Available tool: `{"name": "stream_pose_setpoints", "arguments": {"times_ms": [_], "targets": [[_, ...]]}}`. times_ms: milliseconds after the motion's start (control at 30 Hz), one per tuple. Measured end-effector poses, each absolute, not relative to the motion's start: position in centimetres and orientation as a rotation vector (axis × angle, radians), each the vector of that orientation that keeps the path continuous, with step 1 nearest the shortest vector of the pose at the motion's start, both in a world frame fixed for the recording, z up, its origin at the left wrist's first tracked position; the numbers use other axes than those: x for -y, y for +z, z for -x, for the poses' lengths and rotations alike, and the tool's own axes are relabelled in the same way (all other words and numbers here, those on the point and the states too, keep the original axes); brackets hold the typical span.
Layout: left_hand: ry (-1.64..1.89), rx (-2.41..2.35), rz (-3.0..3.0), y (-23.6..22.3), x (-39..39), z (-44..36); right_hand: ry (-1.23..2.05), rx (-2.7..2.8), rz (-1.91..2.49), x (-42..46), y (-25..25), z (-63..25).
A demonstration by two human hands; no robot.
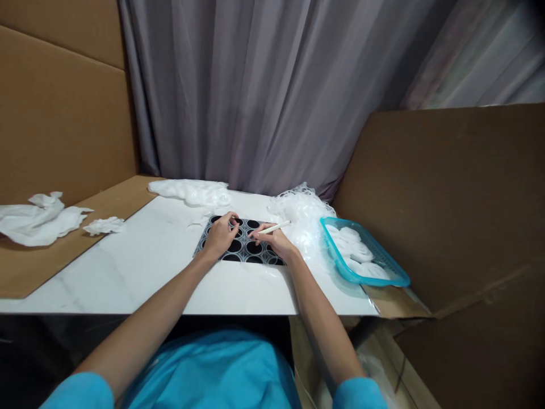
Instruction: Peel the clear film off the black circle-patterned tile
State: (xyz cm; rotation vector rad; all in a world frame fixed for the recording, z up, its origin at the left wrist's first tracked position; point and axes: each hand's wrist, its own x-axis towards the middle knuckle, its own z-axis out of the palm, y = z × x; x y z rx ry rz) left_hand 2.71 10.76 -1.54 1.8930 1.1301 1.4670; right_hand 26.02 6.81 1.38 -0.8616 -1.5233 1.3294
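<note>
A dark sheet (233, 258) printed with rows of black circles in pale rings lies flat on the white table. My right hand (279, 241) grips a slim, pale pen-like tool (279, 226) over the sheet's right half. Its rear end points up and right; the tip is hidden by my fingers. On the sheet's left half rests my left hand (219, 236), fingers bent and thumb apart from them, with nothing visible between.
Right of the sheet lie clear plastic scraps (304, 207) and a blue basket (400, 278) of white round pieces (353, 247). A white plastic bundle (191, 192) sits behind. Crumpled white tissue (46, 218) lies left. Cardboard walls (63, 113) flank the table (128, 284); a grey curtain (255, 85) hangs behind.
</note>
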Motion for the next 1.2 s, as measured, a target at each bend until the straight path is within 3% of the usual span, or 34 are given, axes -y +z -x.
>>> {"name": "stream_pose_setpoints", "arguments": {"times_ms": [133,333,633,967,1200], "targets": [[1.588,-1.139,-1.989,-0.6,-9.8,-2.8,1.375,1.707,0.853,-5.2,3.0,-26.9],[1.697,-1.063,-2.008,0.4,-9.0,-2.9,0.971,1.808,1.224,-3.9,2.5,-30.6],[1.616,-0.899,-2.09,0.9,-8.1,-3.7,0.744,1.79,1.429,1.4,1.1,-35.8],[1.468,-0.89,-2.144,0.3,-7.6,-3.7,0.738,1.746,1.295,0.6,-0.6,-32.0],[1.603,-0.93,-2.008,2.0,-7.8,-2.9,0.537,1.786,1.337,0.8,-0.7,-31.4]]}}
